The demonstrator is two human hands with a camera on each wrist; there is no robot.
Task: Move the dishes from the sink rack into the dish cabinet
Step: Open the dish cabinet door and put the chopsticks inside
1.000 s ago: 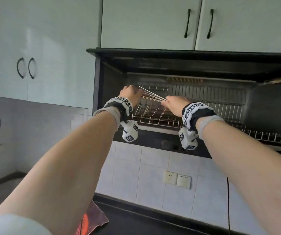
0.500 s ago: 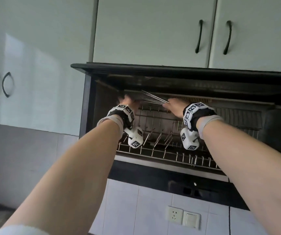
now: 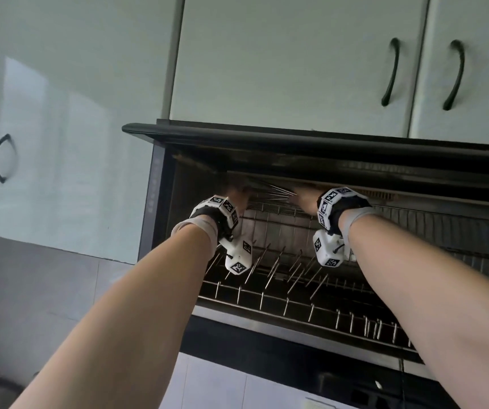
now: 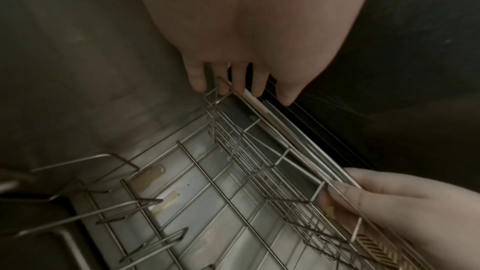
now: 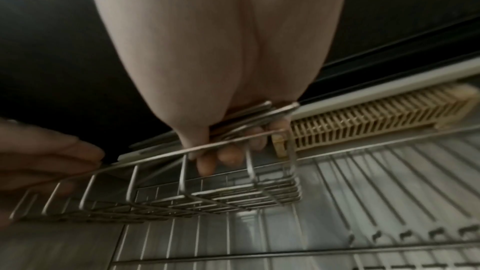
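Pale green cupboards surround an open black dish cabinet [image 3: 326, 149], with four dark handles in sight; the print down the cabinet's left edge is too blurred to read. Inside are two wire racks: a wide plate rack [image 3: 296, 287] and one narrow basket [image 5: 207, 188] at the back. The right hand [image 5: 221, 69] is clamped on a bundle of metal chopsticks [image 5: 259, 114], too overlapped to count, above the basket. The left hand [image 4: 249, 28] has its fingers straight, tips at the basket's far end.
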